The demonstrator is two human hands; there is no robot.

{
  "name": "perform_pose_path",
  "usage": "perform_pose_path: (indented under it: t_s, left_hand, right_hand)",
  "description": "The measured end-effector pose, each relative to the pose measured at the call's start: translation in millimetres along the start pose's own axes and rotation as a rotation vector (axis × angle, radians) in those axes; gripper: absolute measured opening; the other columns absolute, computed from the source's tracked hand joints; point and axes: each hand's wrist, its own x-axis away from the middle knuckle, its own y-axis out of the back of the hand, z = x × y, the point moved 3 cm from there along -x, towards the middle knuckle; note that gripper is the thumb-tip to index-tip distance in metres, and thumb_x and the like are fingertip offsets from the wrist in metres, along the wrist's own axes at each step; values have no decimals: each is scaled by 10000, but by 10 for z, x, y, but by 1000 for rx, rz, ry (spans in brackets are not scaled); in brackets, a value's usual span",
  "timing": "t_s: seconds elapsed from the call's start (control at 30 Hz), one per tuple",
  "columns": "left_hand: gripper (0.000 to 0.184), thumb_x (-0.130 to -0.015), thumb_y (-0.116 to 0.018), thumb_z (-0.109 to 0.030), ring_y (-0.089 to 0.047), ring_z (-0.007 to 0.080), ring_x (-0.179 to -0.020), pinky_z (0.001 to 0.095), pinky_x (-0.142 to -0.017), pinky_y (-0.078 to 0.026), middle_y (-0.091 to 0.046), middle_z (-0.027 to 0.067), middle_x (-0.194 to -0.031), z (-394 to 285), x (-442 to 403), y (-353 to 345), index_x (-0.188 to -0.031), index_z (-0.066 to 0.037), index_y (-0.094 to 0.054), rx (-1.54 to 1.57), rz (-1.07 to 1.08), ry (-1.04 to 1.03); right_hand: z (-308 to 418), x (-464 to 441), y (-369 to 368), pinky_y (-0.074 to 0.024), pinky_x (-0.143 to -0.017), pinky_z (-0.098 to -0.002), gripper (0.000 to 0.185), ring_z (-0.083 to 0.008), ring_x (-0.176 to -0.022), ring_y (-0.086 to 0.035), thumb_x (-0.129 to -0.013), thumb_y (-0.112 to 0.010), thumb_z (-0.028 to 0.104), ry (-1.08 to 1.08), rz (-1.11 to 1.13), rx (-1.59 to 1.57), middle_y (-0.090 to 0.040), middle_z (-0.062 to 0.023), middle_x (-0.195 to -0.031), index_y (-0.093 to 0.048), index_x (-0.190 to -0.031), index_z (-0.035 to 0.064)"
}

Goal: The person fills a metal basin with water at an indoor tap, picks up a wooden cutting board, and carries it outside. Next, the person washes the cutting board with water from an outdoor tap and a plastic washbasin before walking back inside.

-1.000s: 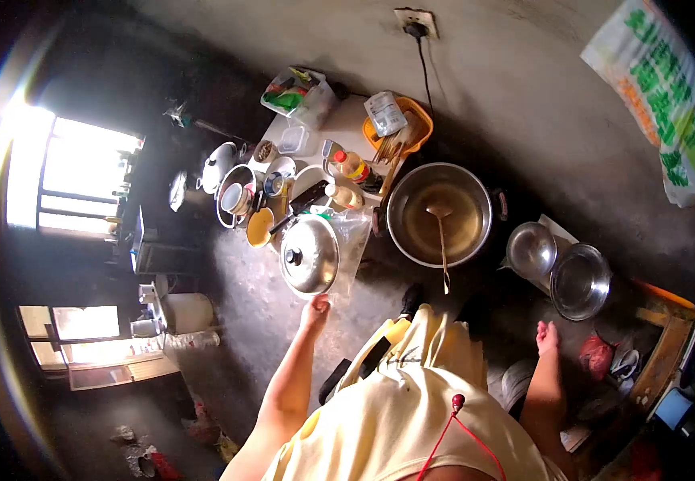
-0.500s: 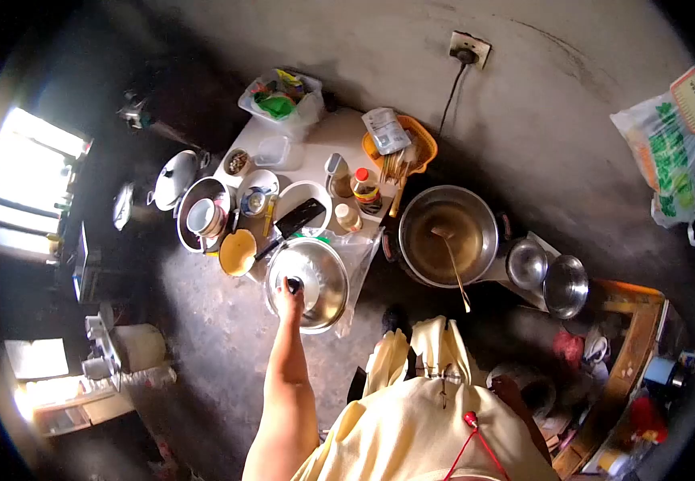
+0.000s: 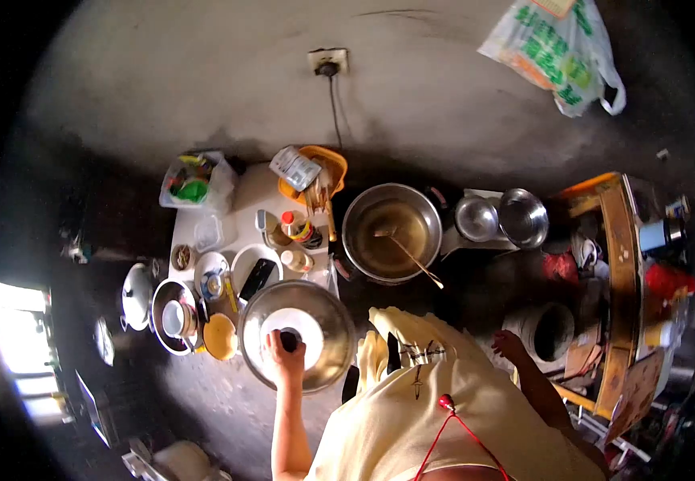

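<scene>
Two bare hands are in view: the left hand [image 3: 286, 358] is closed around the dark knob of one wide, round silver metal lid [image 3: 331, 341], and the right hand [image 3: 510, 345] holds nothing, its fingers loosely apart near the yellow garment [image 3: 412, 409]. The lid is above the floor at the near edge of the pale counter [image 3: 243, 224]. One large steel pot [image 3: 392, 272] stands just right of the counter, containing cloudy brown liquid and one long-handled ladle [image 3: 412, 255]; its support cannot be determined. Two shallow steel bowls [image 3: 476, 219] lie right of the pot. On the counter are counted two bottles, one red-capped with dark contents [image 3: 299, 230] and one pale [image 3: 296, 260]; one orange plastic basket [image 3: 336, 164]; one clear plastic bin [image 3: 169, 188]; and one clear tub [image 3: 209, 232]. One yellow bowl [image 3: 220, 337] sits beside one steel basin [image 3: 163, 341] holding small stacked bowls. The wall [image 3: 227, 72] is grey and stained, with one socket [image 3: 318, 58] and one plug; the floor [image 3: 211, 393] is dark grey. One white plastic bag [image 3: 552, 56] bears green characters, illegible here; print on the silver-white pouch [image 3: 294, 168] is too small to read.
</scene>
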Motion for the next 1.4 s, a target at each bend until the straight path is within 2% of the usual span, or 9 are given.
perform_pose_path:
  t_s: [0.4, 0.7, 0.87, 1.0, 1.07, 1.1, 1.3, 1.33, 1.4]
  left_hand:
    - [328, -558, -642, -173, -517, 327, -748, 409, -626, -436, -526, 118, -805, -1880, -979, -1297, -801, -77, -443, 289, 203, -505]
    - [624, -584, -686, -279, -469, 315, -1014, 395, -848, -398, -479, 165, -1107, -2172, -1482, -2511, -1111, -43, -449, 10, 485, -473]
    - [545, -618, -629, -202, -494, 347, -929, 407, -764, -427, -462, 189, -1081, -2038, -1687, -2806, -1099, -32, -438, 219, 447, -685]
    - [602, -624, -655, -212, -434, 354, -995, 431, -807, -401, -396, 207, -1114, -2226, -1606, -2596, -1145, -28, -417, 130, 466, -635]
    - [606, -653, -655, -218, -425, 351, -974, 449, -814, -388, -386, 208, -1073, -2221, -1499, -2512, -1167, -29, -396, -1, 78, -777]
    - [660, -669, -622, -305, -375, 366, -1047, 435, -874, -348, -346, 193, -1159, -2201, -1528, -2574, -1208, -40, -348, -99, 108, -712]
    - [678, -701, -572, -364, -336, 361, -1115, 410, -928, -313, -322, 168, -1236, -2485, -438, -2468, -1243, -51, -309, -39, 314, -758]
    - [670, -704, -569, -358, -338, 357, -1114, 408, -926, -314, -325, 166, -1234, -2544, -96, -2473, -1241, -51, -311, 4, 394, -815]
    - [654, -710, -562, -347, -342, 349, -1111, 403, -924, -315, -331, 163, -1231, -2670, 617, -2513, -1239, -52, -315, 63, 613, -923]
  right_hand:
    - [-1144, 962, -69, -445, -459, -274, 205, -159, -566, -554, -769, -560, 150, -9, -117, -236, -576, -94, -719, -498, -939, 53]
    - [-2075, 1836, -637, -483, -556, -309, 206, -179, -616, -574, -805, -525, 156, 48, -343, -356, -584, -104, -762, -504, -964, 27]
    - [-2815, 1704, -814, -483, -585, -322, 215, -179, -642, -578, -796, -519, 220, 122, -237, -401, -592, -102, -780, -519, -935, 56]
    - [-2153, 2014, -820, -477, -607, -315, 216, -183, -719, -584, -797, -501, 217, 20, -365, -24, -589, -100, -800, -522, -941, 58]
    - [-2173, 2048, -725, -472, -646, -318, 233, -184, -801, -575, -791, -495, 234, -7, -344, 192, -587, -101, -837, -524, -945, 62]
    - [-2363, 1901, -697, -468, -675, -328, 236, -184, -823, -569, -792, -492, 244, 139, -351, 536, -576, -106, -900, -528, -949, 71]
    - [-2748, 2056, -128, -442, -587, -333, 211, -227, -617, -549, -755, -546, 255, 86, -533, 209, -551, -107, -647, -518, -884, 90]
    - [-2919, 2065, -3, -441, -598, -317, 165, -233, -654, -551, -753, -548, 222, 481, -649, 371, -545, -110, -657, -514, -851, 92]
    - [-3540, 1772, 252, -443, -600, -330, 131, -257, -657, -536, -752, -535, 170, 291, -690, 547, -530, -109, -682, -507, -837, 74]
